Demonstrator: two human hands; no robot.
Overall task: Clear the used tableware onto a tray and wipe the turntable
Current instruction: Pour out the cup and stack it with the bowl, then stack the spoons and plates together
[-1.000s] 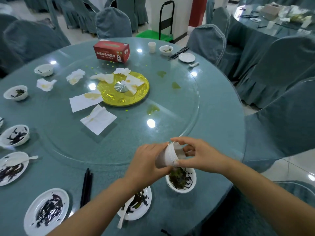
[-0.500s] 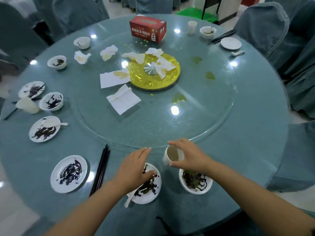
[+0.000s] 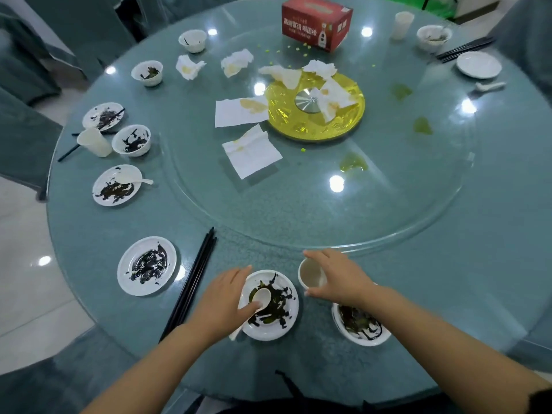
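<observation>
I am watching the left hand (image 3: 222, 303) pinching a white spoon (image 3: 262, 296) over the soiled plate (image 3: 270, 306) near the table's front edge, while the right hand (image 3: 337, 279) is curling around an upright paper cup (image 3: 311, 275) just beside it. Open glass is lying beyond, on the turntable (image 3: 313, 204); 1 pair of black chopsticks (image 3: 191, 282) is flanking the left.

Both hands (image 3: 222, 303) (image 3: 339, 279) forward, fingers curled

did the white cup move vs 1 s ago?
Yes. The white cup was tipped over the bowl; now the right hand holds it upright on the table, beside the plate, toward the turntable.
</observation>
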